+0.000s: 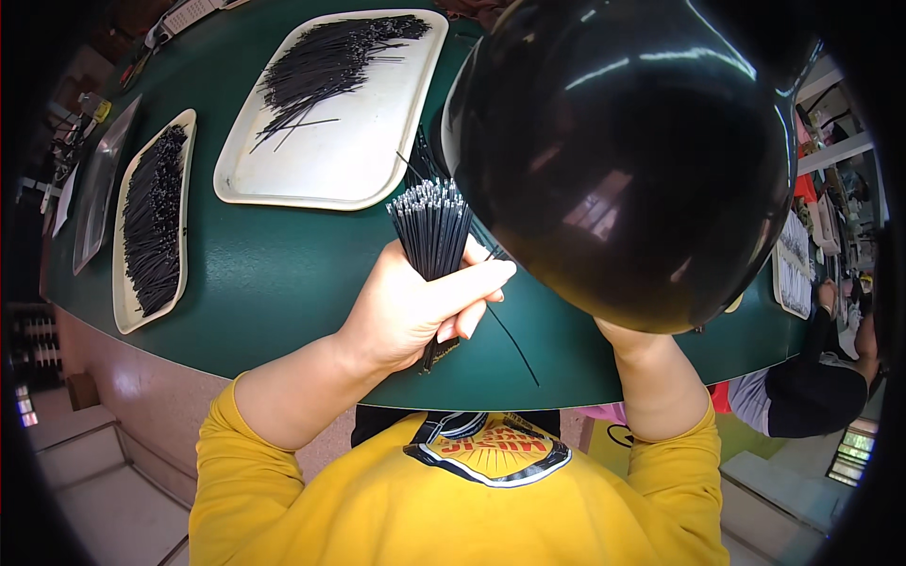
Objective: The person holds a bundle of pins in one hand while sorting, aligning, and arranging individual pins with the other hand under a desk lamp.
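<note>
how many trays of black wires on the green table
2: a large white tray left of the black dome, a cream tray further left; the dome may hide others.

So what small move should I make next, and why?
Probably draw in the stray black strand: it slants away beside your left hand, which grips a bundle of black strands with their silvery tips together. Whether the stray is gripped is unclear.

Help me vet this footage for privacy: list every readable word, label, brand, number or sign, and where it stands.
Yellow shirt: red printed lettering on the chest, not copied here.
Yellow panel: dark mark, too small to read.
Bundle of black strands, white tray: no text visible.
</note>
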Tool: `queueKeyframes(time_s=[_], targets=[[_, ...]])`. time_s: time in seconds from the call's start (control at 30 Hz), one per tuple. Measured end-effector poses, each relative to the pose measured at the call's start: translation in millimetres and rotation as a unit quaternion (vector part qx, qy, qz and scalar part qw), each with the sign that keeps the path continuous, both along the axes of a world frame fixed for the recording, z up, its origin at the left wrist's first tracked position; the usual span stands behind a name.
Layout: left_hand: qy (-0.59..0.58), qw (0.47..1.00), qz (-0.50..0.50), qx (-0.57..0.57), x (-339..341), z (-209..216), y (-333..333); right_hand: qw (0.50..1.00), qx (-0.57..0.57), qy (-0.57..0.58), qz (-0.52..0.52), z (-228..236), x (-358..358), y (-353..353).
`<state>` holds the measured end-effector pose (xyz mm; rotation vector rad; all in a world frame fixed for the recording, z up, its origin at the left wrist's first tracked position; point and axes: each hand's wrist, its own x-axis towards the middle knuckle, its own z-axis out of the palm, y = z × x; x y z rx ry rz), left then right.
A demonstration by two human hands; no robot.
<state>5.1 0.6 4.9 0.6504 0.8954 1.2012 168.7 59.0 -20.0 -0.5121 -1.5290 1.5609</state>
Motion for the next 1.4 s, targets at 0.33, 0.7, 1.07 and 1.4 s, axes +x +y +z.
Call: queueKeyframes(time_s=[0.33,0.7,1.07,1.4], targets=[[-0.066,0.997,-0.046,-0.015,-5,-3,-1,1.000,-0.006,0.020,0.010,1,-2,1],[-0.043,0.992,-0.120,0.025,-4,-6,-4,0.979,0.133,-0.157,0.018,-2,14,-1],[-0.064,0.994,-0.089,0.004,-4,-4,-3,0.881,0.412,-0.093,-0.216,-22,11,7],[-0.141,0.981,-0.131,-0.017,-8,-3,-1,0.996,0.054,-0.013,-0.067,-25,22,4]])
